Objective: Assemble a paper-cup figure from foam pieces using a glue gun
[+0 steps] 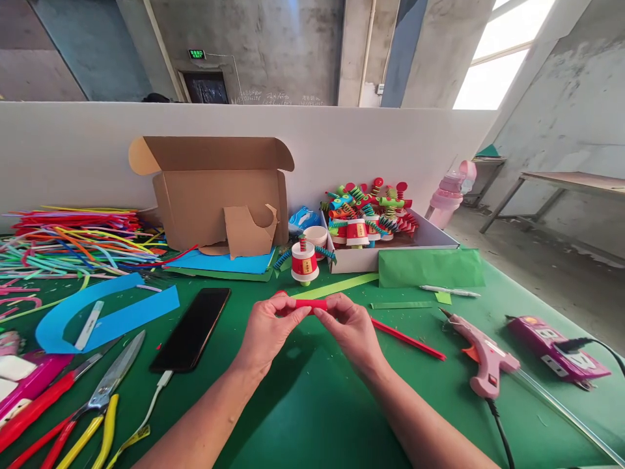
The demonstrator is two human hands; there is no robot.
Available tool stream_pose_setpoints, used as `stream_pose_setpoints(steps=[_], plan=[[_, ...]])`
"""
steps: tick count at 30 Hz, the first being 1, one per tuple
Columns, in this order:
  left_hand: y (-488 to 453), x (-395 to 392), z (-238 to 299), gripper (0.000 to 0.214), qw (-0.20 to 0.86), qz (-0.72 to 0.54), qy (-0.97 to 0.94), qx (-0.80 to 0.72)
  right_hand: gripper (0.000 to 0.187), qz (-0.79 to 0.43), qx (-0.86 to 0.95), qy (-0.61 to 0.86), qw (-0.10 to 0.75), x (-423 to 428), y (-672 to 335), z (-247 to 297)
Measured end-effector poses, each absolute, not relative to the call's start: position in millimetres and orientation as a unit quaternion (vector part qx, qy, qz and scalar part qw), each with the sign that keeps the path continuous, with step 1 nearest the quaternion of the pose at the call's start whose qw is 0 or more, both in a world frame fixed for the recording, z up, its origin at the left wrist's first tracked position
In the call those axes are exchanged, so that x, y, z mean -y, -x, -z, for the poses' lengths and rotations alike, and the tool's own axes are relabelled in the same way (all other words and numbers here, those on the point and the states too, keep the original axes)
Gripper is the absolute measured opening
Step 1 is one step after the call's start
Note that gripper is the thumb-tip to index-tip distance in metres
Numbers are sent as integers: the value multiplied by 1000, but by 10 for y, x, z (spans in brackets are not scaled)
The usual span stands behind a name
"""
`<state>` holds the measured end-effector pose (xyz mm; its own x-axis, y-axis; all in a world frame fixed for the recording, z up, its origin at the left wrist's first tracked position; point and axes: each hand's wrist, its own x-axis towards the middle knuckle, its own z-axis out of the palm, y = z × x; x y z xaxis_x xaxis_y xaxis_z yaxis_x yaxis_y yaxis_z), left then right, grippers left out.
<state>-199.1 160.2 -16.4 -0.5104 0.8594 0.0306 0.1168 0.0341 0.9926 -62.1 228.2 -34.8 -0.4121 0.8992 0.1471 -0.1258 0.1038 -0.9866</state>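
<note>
Over tabletop (297,417), left hand (268,327), right hand (352,326), red strip (311,303) pinched between

Okay so both hands meet over the green tabletop (312,423), left hand (266,331) and right hand (352,327) pinching a little red roll (311,304) between their fingertips. A long red strip (410,340) lies just right of the right hand. Just past them stands a red-and-white cup figure (305,262) with springy arms, and a white box (359,261) crammed with similar ones sits farther right. Pink glue gun (483,358) on the near right, black phone (193,329) on the left, messy pile of colorful pipe cleaners (78,238) far left.
</note>
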Motion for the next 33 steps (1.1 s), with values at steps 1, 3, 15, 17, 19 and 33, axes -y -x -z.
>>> stream_pose_setpoints(steps=[1,3,15,17,19,33], plan=[[1990,-1603,173,32,309,-584,-381,-646,28,-591,601,319,433,-2286,619,348],[2012,-1597,169,32,312,-585,-389,-640,28,-609,594,313,423,-2295,610,334],[2132,-1586,75,29,277,-547,-435,-659,36,-615,590,349,390,-2343,558,284],[2157,-1587,76,28,236,-532,-449,-678,36,-522,637,366,433,-2349,543,271],[2177,-1587,85,27,215,-512,-462,-691,38,-410,702,343,471,-2324,545,273],[2226,-1537,20,48,346,-545,-486,-589,30,-672,631,229,313,-2197,681,405]])
